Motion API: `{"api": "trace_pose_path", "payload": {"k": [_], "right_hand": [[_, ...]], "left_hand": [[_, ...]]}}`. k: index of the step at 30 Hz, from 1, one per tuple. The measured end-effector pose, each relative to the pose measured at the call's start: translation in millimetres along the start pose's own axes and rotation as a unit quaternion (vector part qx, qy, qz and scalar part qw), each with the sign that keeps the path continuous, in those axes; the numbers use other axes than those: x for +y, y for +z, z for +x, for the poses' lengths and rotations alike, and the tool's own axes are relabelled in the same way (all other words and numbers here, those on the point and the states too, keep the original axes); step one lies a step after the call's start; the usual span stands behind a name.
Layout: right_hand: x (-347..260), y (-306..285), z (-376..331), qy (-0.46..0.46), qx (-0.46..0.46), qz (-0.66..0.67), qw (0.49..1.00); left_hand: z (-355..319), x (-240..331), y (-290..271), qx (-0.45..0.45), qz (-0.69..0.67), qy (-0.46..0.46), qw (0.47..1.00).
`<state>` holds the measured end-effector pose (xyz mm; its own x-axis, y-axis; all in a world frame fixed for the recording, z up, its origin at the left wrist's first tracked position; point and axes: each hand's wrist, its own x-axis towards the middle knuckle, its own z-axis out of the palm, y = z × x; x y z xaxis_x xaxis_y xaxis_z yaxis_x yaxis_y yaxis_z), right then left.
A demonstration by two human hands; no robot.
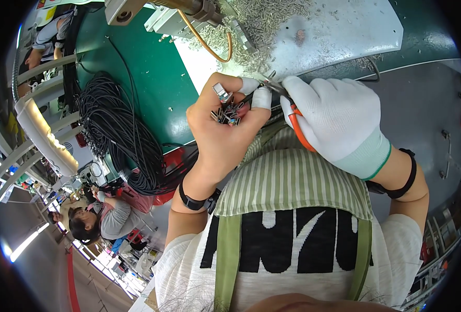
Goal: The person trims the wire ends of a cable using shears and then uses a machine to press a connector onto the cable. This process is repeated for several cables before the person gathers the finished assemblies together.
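Observation:
My left hand [215, 138], bare but for white covers on thumb and index fingertips, is closed around a bundle of black cables. Several small metal connectors [221, 92] stick out of its palm. Between the covered fingertips it pinches one cable end. My right hand [340, 112], in a white knit glove, grips pliers with orange handles [302, 131]. The pliers' metal jaws [276, 86] meet the pinched end right at the left fingertips; whether they are closed on it is too small to tell. Both hands are above the table's near edge, in front of my striped apron [293, 182].
Countless tiny metal pieces [261, 31] lie heaped on a white sheet [345, 36] over the green table [170, 99]. A machine [183, 10] with a yellow-brown tube stands above. Left are a thick black cable coil [111, 125], a lit lamp [46, 138] and a seated co-worker [116, 218].

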<state>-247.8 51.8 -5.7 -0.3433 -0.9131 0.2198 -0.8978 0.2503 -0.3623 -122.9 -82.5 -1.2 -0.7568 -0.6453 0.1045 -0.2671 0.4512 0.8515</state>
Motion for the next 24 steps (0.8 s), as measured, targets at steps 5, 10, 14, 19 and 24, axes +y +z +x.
{"api": "trace_pose_path", "payload": {"k": [5,10,14,19,24], "right_hand": [[3.9,4.8,-2.5,0.023,-0.007,0.214,0.977],[2.0,4.9,2.1,0.081,-0.062,0.383,0.918],[-4.6,5.2,4.8,0.113,-0.060,0.411,0.903],[-4.2,23.0,6.2,0.029,0.097,0.202,0.974],[-5.3,16.6,5.9,0.119,-0.084,0.342,0.928]], "left_hand": [[-2.4,-9.4,1.2,-0.005,0.024,0.104,0.994],[4.3,-0.4,-6.0,-0.069,0.032,0.142,0.987],[4.1,5.1,-5.5,-0.061,-0.192,-0.095,0.975],[4.2,-4.0,-2.2,-0.041,-0.113,-0.047,0.992],[8.2,-7.0,-4.1,-0.062,-0.220,-0.149,0.962]]}}
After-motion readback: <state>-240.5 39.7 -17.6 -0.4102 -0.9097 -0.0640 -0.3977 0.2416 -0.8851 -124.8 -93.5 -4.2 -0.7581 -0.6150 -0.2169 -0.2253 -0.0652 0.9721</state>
